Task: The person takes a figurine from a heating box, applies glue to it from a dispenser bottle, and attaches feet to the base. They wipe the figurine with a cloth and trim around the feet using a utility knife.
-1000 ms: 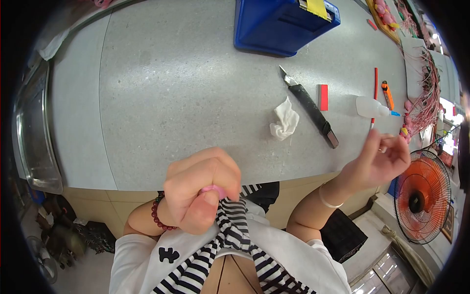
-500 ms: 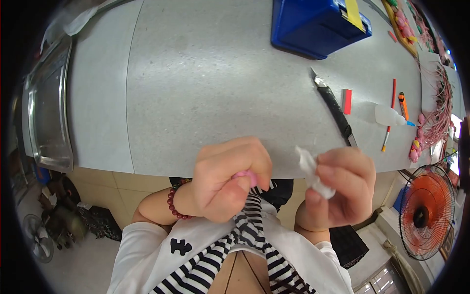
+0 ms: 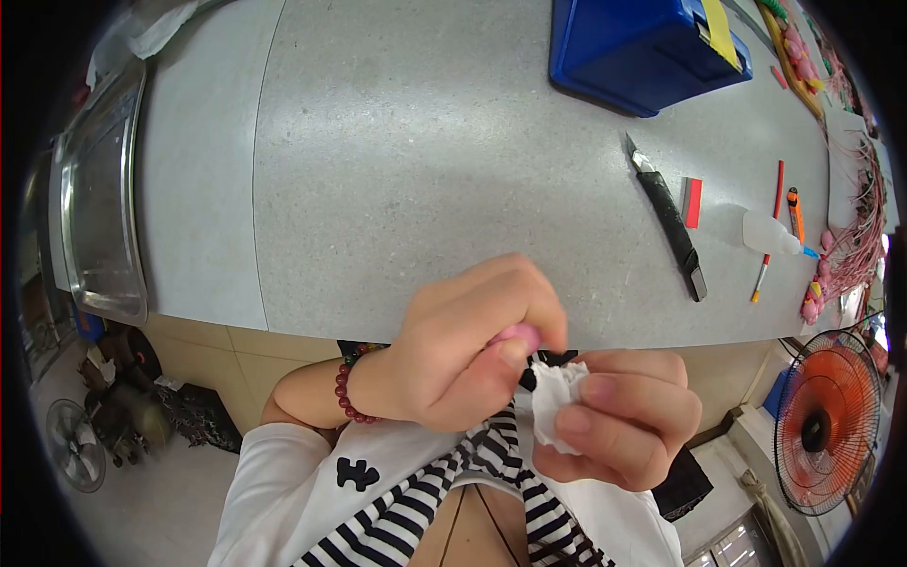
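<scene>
Close to the table's front edge, my left hand (image 3: 472,354) is closed around a small pink piece (image 3: 520,335); most of it is hidden by the fingers, so its kind cannot be made out. My right hand (image 3: 624,416) pinches a crumpled white tissue (image 3: 559,404) between thumb and fingers. The tissue's upper edge is just below the pink piece, and I cannot tell whether they touch.
On the grey table (image 3: 425,189) lie a black-handled craft knife (image 3: 673,222), a red-and-grey block (image 3: 693,203), a squeeze bottle (image 3: 770,233), a thin brush (image 3: 761,279) and an orange cutter (image 3: 795,213). A blue box (image 3: 624,57) stands behind; a metal tray (image 3: 104,208) is left, a fan (image 3: 822,425) right.
My right hand has moved left and slightly down with the tissue, close to the left hand. My left hand has shifted a little right, still gripping the pink piece.
</scene>
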Motion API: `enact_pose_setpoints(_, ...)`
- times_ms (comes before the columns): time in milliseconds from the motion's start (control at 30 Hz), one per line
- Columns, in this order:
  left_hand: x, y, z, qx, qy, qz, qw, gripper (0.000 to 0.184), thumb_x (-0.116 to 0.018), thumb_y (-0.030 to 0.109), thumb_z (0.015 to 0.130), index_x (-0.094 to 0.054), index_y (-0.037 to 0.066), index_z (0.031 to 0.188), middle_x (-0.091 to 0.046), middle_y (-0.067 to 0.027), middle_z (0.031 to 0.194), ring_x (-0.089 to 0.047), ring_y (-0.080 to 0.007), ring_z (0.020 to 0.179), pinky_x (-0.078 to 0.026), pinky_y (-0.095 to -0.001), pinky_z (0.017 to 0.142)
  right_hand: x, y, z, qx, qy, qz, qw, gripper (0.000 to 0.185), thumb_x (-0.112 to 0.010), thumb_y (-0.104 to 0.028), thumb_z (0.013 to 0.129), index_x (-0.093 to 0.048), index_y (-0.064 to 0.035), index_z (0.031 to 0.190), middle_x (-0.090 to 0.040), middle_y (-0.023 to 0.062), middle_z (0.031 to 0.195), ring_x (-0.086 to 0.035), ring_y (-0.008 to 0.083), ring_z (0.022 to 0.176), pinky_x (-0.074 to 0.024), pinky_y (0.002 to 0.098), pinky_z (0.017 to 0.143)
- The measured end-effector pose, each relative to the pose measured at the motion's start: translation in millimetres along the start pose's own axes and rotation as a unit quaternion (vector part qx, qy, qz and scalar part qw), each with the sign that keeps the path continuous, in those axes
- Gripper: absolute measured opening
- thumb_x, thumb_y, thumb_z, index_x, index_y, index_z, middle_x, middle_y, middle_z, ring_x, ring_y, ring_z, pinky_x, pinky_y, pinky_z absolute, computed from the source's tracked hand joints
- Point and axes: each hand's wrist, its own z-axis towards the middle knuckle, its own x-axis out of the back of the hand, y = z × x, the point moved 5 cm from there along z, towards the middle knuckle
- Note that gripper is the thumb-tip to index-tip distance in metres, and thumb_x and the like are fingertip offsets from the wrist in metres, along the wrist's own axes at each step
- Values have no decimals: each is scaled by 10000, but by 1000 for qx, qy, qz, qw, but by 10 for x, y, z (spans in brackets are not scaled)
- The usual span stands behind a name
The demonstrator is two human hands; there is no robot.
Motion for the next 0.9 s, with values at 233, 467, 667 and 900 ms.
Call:
enact_pose_setpoints(233,-41,-101,-120,90,-16,-55,994,446,-433,147,756,-208,5,1113,-484,-167,902,-463,-130,678,-409,-240,606,-97,130,32,-1,-20,-74,997,305,-672,8,517,-626,-17,817,-534,84,839,-537,176,638,-455,227,499)
enact_pose_setpoints(467,-68,-68,-104,150,72,-180,970,468,-452,138,742,-174,31,1102,-480,-182,931,-454,-107,672,-400,-220,576,-153,187,-24,49,-55,-98,992,383,-621,-30,413,-644,16,793,-562,73,821,-526,170,634,-423,223,481)
enact_pose_setpoints(667,-72,-101,-117,169,52,-173,969,487,-491,166,741,-177,29,1087,-496,-193,908,-438,-77,629,-381,-198,554,-144,178,-47,108,-37,-105,988,353,-578,-100,361,-621,11,693,-534,59,754,-501,158,592,-373,212,442)
enact_pose_setpoints(900,-52,-160,-50,76,74,-226,968,436,-470,147,719,-258,-21,1060,-500,-181,848,-451,-129,639,-392,-232,591,100,323,-17,-23,-71,-78,994,340,-686,-62,480,-617,-12,809,-567,89,809,-526,193,653,-428,259,530)
